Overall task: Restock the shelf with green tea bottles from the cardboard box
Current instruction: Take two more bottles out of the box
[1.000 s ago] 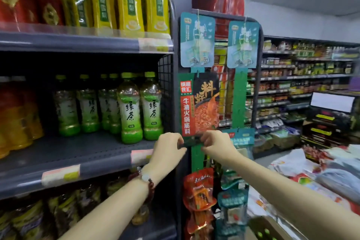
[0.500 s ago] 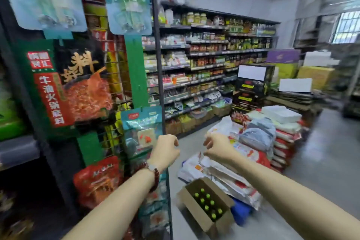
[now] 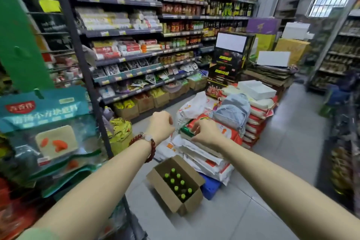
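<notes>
Head view: both arms reach forward at the centre of the frame, above the floor [image 3: 253,210] of a shop aisle. The left hand [image 3: 160,129], with a bead bracelet [image 3: 150,147] at the wrist, is curled into a loose fist and nothing shows in it. The right hand [image 3: 205,132] has its fingers bent downward; whether it holds anything I cannot tell, since it overlaps the stacked sacks [image 3: 206,160] behind it.

The cardboard box [image 3: 171,195] sits open on the floor at lower centre, below and between the two hands and well apart from them. Green tea bottles [image 3: 178,185] stand upright inside, their green caps showing in rows that fill much of the box.

The shelves in view run along the upper left and centre of the frame, stocked with packets and jars; the green tea shelf itself is not visible here.

As a judgement, restocking is partway at best: many bottles remain in the box, neither hand is carrying one, and the next bottle is yet to be picked up.
</notes>
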A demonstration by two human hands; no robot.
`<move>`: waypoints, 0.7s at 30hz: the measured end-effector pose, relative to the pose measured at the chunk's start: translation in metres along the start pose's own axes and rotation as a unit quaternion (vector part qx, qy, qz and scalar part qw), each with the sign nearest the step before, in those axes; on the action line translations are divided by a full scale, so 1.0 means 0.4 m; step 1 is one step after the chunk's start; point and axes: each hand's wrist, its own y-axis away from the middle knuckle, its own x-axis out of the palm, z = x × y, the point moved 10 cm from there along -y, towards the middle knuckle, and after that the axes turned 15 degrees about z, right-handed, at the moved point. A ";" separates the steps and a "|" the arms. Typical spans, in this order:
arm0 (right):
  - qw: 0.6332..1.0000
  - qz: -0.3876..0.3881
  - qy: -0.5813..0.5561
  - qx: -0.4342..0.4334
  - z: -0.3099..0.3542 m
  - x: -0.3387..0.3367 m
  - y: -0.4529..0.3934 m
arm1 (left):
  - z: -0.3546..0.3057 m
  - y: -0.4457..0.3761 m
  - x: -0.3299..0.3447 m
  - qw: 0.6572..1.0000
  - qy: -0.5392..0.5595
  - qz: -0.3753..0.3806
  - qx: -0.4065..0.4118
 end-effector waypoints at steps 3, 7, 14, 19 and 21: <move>1.000 0.009 -0.007 0.010 -0.037 -0.020 -0.111 | 0.017 -0.133 0.022 1.000 0.014 0.007 -0.008; 0.999 0.010 -0.030 0.024 -0.098 -0.044 -0.255 | 0.058 -0.296 0.057 0.999 0.030 0.022 -0.033; 0.998 0.045 -0.037 0.040 -0.238 -0.036 -0.513 | 0.170 -0.531 0.160 0.987 0.099 0.058 -0.114; 0.994 0.103 -0.038 0.025 -0.325 0.011 -0.740 | 0.274 -0.680 0.252 0.974 0.123 0.057 -0.179; 0.990 0.137 -0.025 0.008 -0.351 0.051 -0.821 | 0.327 -0.736 0.299 0.968 0.131 0.052 -0.205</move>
